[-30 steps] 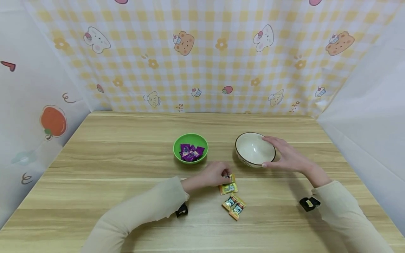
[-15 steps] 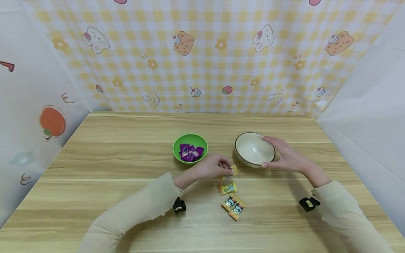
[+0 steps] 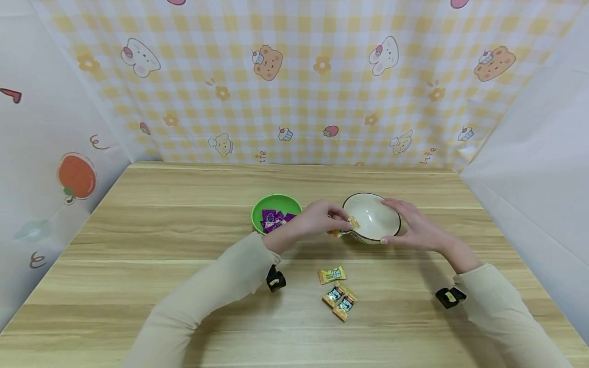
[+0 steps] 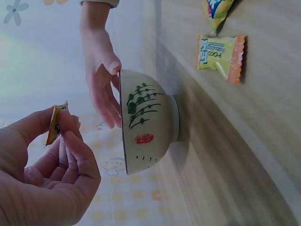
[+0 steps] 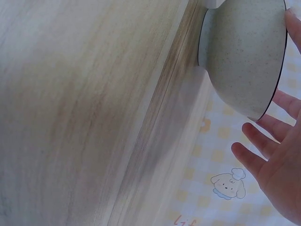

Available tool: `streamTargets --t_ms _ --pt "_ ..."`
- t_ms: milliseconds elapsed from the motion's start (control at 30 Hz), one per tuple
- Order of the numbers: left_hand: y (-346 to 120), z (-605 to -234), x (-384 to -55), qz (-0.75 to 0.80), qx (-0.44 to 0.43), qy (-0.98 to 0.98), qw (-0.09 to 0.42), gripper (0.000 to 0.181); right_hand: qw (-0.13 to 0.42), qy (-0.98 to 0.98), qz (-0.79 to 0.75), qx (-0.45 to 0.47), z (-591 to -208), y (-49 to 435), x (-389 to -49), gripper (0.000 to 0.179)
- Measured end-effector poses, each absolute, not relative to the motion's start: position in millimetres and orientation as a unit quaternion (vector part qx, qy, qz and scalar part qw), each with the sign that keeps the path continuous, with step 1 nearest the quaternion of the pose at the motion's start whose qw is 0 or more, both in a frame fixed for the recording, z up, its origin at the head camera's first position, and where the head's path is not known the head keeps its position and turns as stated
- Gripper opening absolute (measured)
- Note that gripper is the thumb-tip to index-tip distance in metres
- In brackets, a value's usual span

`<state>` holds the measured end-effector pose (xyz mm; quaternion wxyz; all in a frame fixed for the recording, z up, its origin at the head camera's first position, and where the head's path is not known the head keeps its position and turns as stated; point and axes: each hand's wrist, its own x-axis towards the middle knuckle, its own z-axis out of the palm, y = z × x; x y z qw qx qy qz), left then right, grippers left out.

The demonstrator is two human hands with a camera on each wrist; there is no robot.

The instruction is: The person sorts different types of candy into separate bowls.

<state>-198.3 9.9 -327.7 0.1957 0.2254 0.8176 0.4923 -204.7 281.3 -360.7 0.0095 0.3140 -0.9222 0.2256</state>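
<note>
My left hand (image 3: 317,220) pinches a yellow-and-orange wrapped candy (image 4: 57,123) between thumb and fingertips, at the left rim of the cream bowl (image 3: 375,217). No candy shows inside that bowl. A dark line edges its rim, and the left wrist view shows green sprigs and a red mark painted on its outside. My right hand (image 3: 416,225) touches the rim on the right side, with the thumb near and the other fingers extended, spread behind it. Three more candies lie on the table: a yellow one (image 3: 331,275) and an overlapping pair (image 3: 340,300).
Left of the cream bowl stands a green bowl (image 3: 259,204) with several purple-wrapped candies (image 3: 271,220), partly covered by my left hand. A checked cloth (image 3: 303,102) hangs behind the wooden table (image 3: 184,214). White sheets rise at both sides.
My left hand has lifted the yellow candy off the table and carried it up and right to the cream bowl's rim. The right hand and the bowl have stayed in place.
</note>
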Motion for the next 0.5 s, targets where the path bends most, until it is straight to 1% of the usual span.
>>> streamTargets --t_ms 133,367,500 --pt "19 -325 -202 0.48 0.222 0.828 0.186 0.02 0.003 -0.923 0.228 0.309 -359 281 -204 0.085" --pt "36 -324 -213 0.446 0.227 0.854 0.141 0.02 0.0 -0.924 0.229 0.306 -358 280 -203 0.084" --pt "45 -322 -216 0.45 0.219 0.855 0.136 0.02 -0.003 -0.922 0.232 0.311 -359 280 -203 0.083"
